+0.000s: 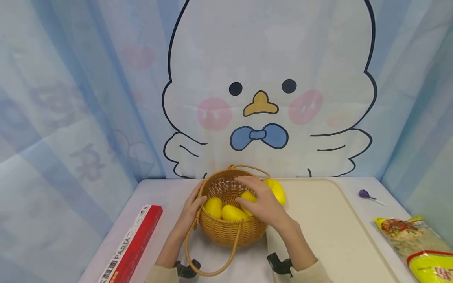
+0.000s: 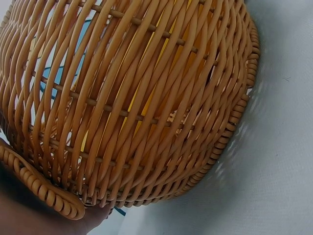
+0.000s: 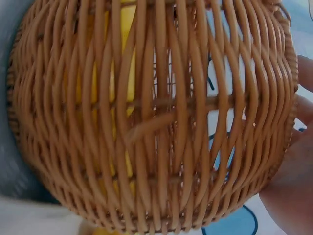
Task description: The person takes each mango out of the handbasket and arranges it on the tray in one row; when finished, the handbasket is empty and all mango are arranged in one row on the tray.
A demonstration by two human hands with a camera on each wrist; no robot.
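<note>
A round wicker basket (image 1: 231,232) stands upright with several yellow mango-like fruits (image 1: 233,213) inside. My left hand (image 1: 187,214) holds its left side, thumb by the rim; the left wrist view shows the woven wall (image 2: 146,98) close up. Over the right rim reaches my right hand (image 1: 263,198), fingers spread from the thumb above the opening, with a yellow fruit (image 1: 249,195) showing between them. No firm grip on that fruit is visible. Just beyond this hand, outside the basket, lies another yellow fruit (image 1: 277,192).
One basket handle (image 1: 212,274) hangs toward me; the other leans back. A beige tray (image 1: 318,220) lies at the right, beside a purple lollipop (image 1: 364,194) and a yellow-ended food bag (image 1: 414,243). A red-and-white pasta box (image 1: 136,243) lies left. Printed curtains enclose the table.
</note>
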